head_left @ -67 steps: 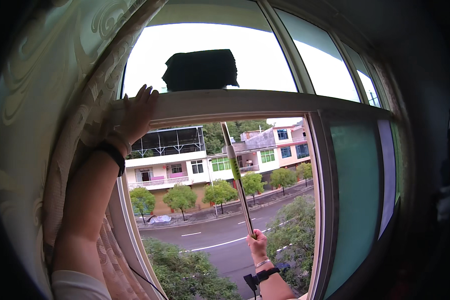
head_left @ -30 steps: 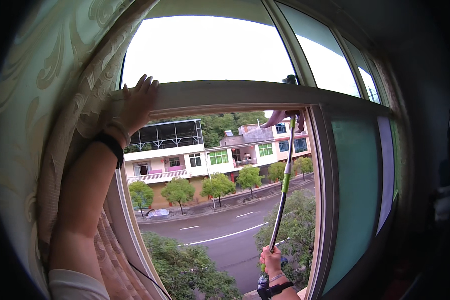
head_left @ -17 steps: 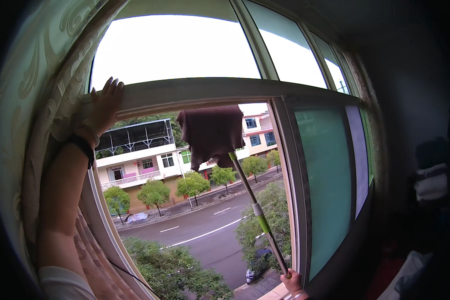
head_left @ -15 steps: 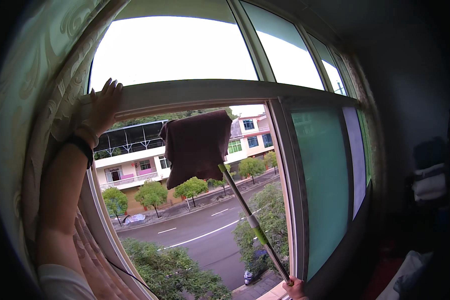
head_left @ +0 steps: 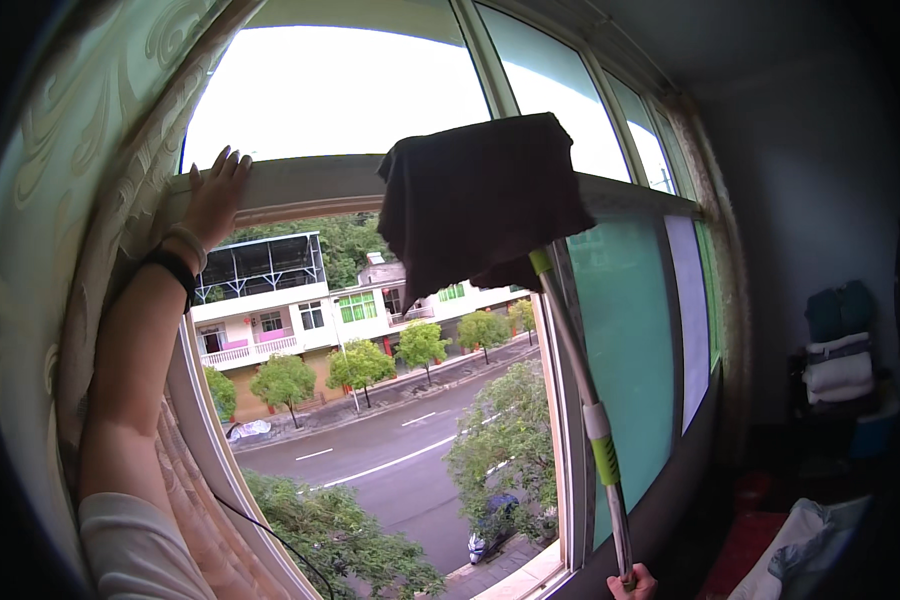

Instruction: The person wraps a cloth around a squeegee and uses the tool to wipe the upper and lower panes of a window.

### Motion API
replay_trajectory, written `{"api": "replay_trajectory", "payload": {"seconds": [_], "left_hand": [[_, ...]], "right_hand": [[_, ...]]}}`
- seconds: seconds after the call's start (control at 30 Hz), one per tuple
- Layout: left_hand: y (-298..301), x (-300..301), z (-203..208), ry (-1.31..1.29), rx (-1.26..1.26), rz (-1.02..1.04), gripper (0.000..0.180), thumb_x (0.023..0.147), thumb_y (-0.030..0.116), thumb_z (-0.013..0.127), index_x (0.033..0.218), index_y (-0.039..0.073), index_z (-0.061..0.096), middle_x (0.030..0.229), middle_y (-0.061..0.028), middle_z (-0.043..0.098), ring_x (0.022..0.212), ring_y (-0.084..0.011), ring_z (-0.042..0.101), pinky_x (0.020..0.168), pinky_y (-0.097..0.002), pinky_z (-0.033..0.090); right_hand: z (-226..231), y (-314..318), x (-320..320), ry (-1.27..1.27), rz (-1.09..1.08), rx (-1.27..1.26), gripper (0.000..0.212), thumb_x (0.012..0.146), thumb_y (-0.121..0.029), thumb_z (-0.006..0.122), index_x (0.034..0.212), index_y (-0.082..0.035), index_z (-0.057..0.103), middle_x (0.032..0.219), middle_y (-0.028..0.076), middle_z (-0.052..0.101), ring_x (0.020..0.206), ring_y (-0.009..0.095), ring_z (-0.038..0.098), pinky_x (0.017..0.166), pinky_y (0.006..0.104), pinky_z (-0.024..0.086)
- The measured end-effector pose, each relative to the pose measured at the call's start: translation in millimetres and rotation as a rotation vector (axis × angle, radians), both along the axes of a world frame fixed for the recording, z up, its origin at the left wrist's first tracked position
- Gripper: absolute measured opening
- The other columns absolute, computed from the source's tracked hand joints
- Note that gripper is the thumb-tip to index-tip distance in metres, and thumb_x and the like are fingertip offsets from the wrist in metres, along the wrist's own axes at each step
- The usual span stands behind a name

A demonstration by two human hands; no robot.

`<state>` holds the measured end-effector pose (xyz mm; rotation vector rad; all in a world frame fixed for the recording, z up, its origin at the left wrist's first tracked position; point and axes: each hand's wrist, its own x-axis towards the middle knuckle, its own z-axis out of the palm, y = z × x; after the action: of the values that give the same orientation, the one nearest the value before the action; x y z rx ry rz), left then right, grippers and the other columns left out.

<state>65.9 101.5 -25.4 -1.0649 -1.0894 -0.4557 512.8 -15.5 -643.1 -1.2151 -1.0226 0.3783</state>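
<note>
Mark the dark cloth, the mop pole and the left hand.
dark cloth (head_left: 480, 195), head view, middle of the fabric
mop pole (head_left: 582, 385), head view, grey shaft
left hand (head_left: 213, 197), head view, back of the hand

Daylight pours in through the open window (head_left: 370, 330), and the overcast sky blows out to flat white in the upper panes. Against it the dark cloth (head_left: 480, 200) on the pole reads almost as a silhouette, its folds barely showing. The room to the right is dim and murky, with the stacked things there soft and hard to make out. The curtain (head_left: 80, 200) at left catches soft side light. Fisheye distortion bows the window frame strongly, and the corners fall to black. The street outside is fairly sharp.
</note>
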Motion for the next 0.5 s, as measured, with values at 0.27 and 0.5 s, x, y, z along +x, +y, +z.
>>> {"api": "replay_trajectory", "payload": {"seconds": [0.27, 0.5], "left_hand": [[8.9, -7.8, 3.2, 0.033, 0.055, 0.005, 0.064, 0.072, -0.005, 0.057, 0.131, 0.004, 0.033, 0.137, -0.0143, 0.033, 0.134, -0.0268, 0.024, 0.099, -0.0628, 0.025], [-2.5, 7.6, -3.8, -0.018, 0.033, 0.042, 0.061, 0.074, -0.002, 0.057, 0.13, 0.005, 0.034, 0.135, -0.014, 0.036, 0.132, -0.0262, 0.028, 0.099, -0.062, 0.027]], "right_hand": [[87.2, -8.9, 68.6, -0.593, -0.214, 0.364, 0.038, 0.07, -0.001, 0.053, 0.107, -0.003, 0.046, 0.093, 0.007, 0.049, 0.05, 0.012, 0.045, 0.045, 0.0256, 0.038], [143.4, -10.6, 75.1, -0.435, -0.181, 0.26, 0.054, 0.078, 0.002, 0.052, 0.128, -0.002, 0.034, 0.084, 0.01, 0.055, 0.061, 0.019, 0.055, 0.056, 0.0285, 0.049]]}}
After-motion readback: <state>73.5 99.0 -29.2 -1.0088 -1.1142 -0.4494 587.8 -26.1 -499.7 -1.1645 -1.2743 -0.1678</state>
